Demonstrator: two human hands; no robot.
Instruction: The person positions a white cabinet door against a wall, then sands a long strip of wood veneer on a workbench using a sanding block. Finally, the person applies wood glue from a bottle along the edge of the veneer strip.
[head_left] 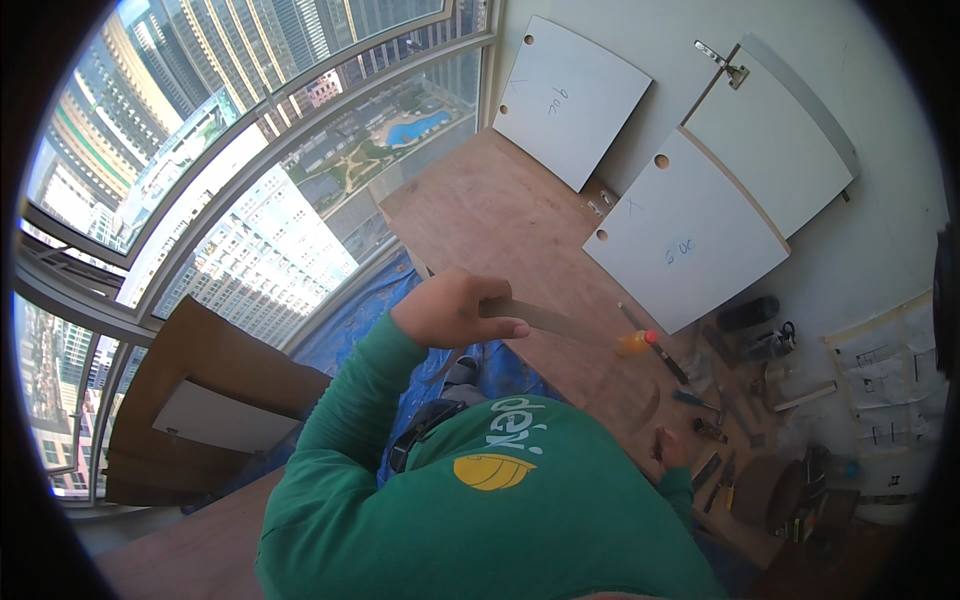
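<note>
My left hand (460,310) is raised over the near edge of the plywood table (480,215). Its thumb and fingers pinch a thin grey-brown strip (545,318), flat like edge banding. From the hand the strip runs right across the tabletop toward a small bottle of orange liquid with a red cap (636,343); its far part is blurred. Low on the right, my right hand (666,447) is beside the table's tool-covered end. It looks small and partly smeared, so its fingers and anything in them cannot be made out.
White panels with round holes, one a cabinet door (690,235), another board (568,100), lean on the wall. Pliers, a hammer (695,400) and other hand tools crowd the table's right end. Blue sheeting (375,300) covers the floor below the windows; a brown board (190,400) leans left.
</note>
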